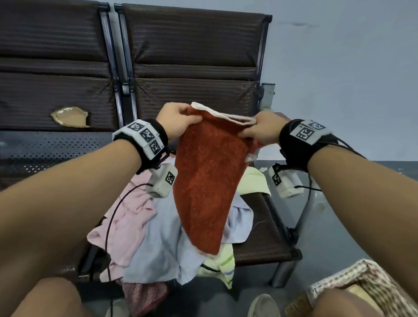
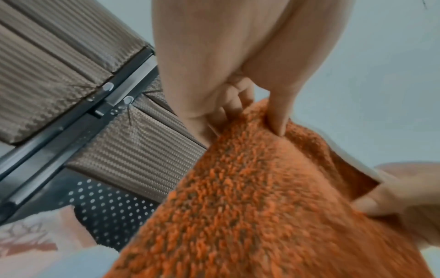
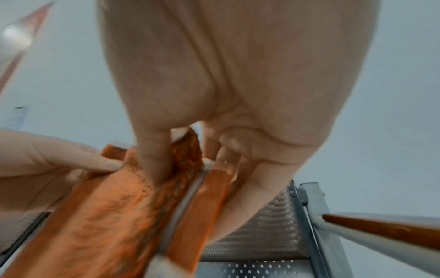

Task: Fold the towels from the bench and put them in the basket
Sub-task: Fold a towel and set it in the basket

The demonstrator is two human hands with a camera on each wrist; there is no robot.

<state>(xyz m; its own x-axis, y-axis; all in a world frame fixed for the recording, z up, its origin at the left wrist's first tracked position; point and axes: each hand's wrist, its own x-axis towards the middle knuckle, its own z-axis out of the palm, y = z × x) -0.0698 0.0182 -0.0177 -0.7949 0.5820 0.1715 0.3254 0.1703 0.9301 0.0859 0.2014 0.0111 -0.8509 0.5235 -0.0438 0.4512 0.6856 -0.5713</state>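
Note:
A rust-orange towel (image 1: 205,182) with a white hem hangs in the air over the bench seat (image 1: 264,229). My left hand (image 1: 178,121) pinches its upper left corner and my right hand (image 1: 258,130) pinches its upper right edge, where the cloth is doubled over. The left wrist view shows the thumb pressed into the orange towel (image 2: 250,188). In the right wrist view fingers clamp the doubled edge of the orange towel (image 3: 133,203). A heap of pink, pale blue and yellow-striped towels (image 1: 155,233) lies on the seat below. The woven basket (image 1: 368,280) stands on the floor at lower right.
The brown padded bench backrest (image 1: 191,58) stands behind my hands, with a torn patch (image 1: 69,117) on the left seat's backrest. A dark pink cloth (image 1: 145,298) hangs down by my knees. Cables run from the wrist cameras. Grey wall and floor lie to the right.

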